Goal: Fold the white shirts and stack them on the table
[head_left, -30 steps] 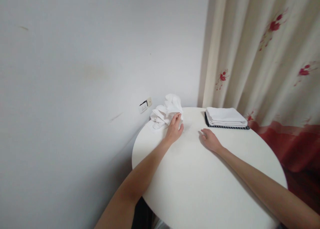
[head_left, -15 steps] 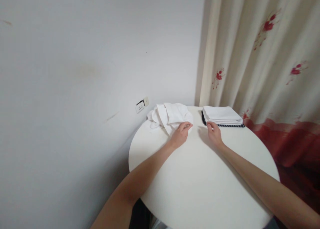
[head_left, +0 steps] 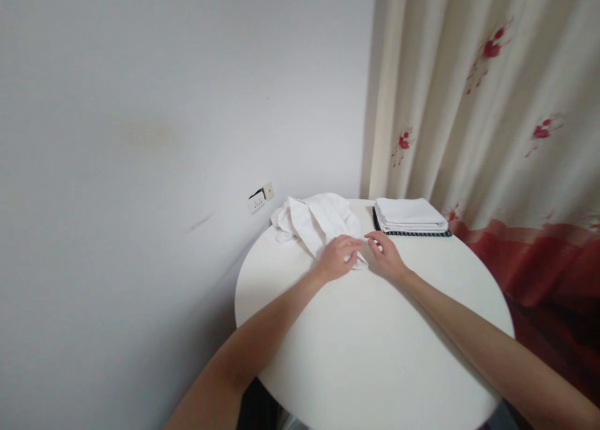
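Note:
A crumpled white cloth [head_left: 323, 214] lies in a heap at the back left of the round white table [head_left: 384, 342], one corner trailing toward me. My left hand [head_left: 338, 257] is on that near part, its fingers curled over the fabric, with a flap showing below the fingertips. Just right of it, my right hand [head_left: 385, 255] hovers close to the cloth's corner. Its thumb and forefinger are bent and apart, and I see nothing between them. Neatly folded white cloths [head_left: 410, 212] form a stack at the back right.
Under the folded stack lies a dark mat with a patterned edge [head_left: 412, 234]. A plain wall with a socket [head_left: 257, 202] runs along the left. Behind the table on the right hangs a cream curtain [head_left: 435, 105] with red flowers and a red lower band.
My right hand has moved left, from beside the folded stack to near my left hand, and its fingers have parted. The crumpled cloth's near corner now reaches closer to me. The view has shifted slightly.

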The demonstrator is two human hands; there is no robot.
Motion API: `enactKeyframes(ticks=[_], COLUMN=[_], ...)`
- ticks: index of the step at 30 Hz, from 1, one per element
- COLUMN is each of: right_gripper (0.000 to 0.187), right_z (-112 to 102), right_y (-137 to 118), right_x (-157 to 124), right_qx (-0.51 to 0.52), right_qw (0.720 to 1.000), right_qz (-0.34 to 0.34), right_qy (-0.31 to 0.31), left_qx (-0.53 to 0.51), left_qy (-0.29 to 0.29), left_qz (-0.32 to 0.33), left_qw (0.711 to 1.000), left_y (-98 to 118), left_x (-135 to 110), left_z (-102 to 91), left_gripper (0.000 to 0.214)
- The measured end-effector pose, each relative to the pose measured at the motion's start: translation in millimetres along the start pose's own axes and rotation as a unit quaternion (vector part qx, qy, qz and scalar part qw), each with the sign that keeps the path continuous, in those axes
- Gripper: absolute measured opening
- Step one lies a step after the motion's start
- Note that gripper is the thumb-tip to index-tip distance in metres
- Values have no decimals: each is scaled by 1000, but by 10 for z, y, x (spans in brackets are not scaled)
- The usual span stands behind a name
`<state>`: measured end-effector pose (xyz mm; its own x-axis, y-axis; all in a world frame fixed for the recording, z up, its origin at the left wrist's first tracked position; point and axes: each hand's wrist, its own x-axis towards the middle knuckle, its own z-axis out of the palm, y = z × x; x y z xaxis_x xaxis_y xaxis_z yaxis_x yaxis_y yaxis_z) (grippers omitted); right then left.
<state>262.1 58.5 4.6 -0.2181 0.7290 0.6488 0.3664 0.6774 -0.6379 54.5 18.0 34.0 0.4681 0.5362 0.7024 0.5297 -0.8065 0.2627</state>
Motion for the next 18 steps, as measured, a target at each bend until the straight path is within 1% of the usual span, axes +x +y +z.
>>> enactKeyframes(ticks=[1, 2, 3, 4, 5, 7, 9, 11, 15, 17, 18], right_gripper=[35, 36, 37, 38, 39, 41, 44, 47, 51, 53, 51], right_z=[14, 30, 46, 63, 81, 114, 143, 159, 163, 171, 179], right_y=[2, 6, 12, 15, 13, -13, -79, -183, -423, -490, -500], right_x=[-8, -17, -28, -41, -55, -84, -111, -134, -172, -185, -188], right_qx=[-1, 1, 6, 14, 24, 45, 58, 73, 102, 102, 99], right_qw=[1000, 1000, 999, 997, 994, 985, 976, 969, 948, 943, 945], right_qz=[10, 21, 32, 40, 44, 41, 33, 13, -72, -92, -89], right_qy=[-8, -21, -39, -63, -94, -159, -209, -237, -292, -304, -300], left_qx=[30, 59, 77, 81, 75, 50, 29, 13, -21, -32, -35], left_qy=[73, 133, 168, 176, 164, 126, 104, 104, 117, 106, 96], left_qz=[-62, -129, -196, -253, -297, -346, -355, -341, -266, -244, -240], left_qw=[995, 981, 963, 948, 938, 928, 929, 934, 956, 963, 965], left_y=[-69, -155, -255, -361, -464, -637, -735, -756, -701, -685, -683], left_x=[13, 14, 4, -18, -49, -116, -160, -165, -123, -113, -111], left_z=[-20, -36, -48, -57, -64, -71, -69, -58, -31, -39, -52], left_gripper=[29, 30, 31, 32, 33, 34, 38, 42, 51, 56, 57])
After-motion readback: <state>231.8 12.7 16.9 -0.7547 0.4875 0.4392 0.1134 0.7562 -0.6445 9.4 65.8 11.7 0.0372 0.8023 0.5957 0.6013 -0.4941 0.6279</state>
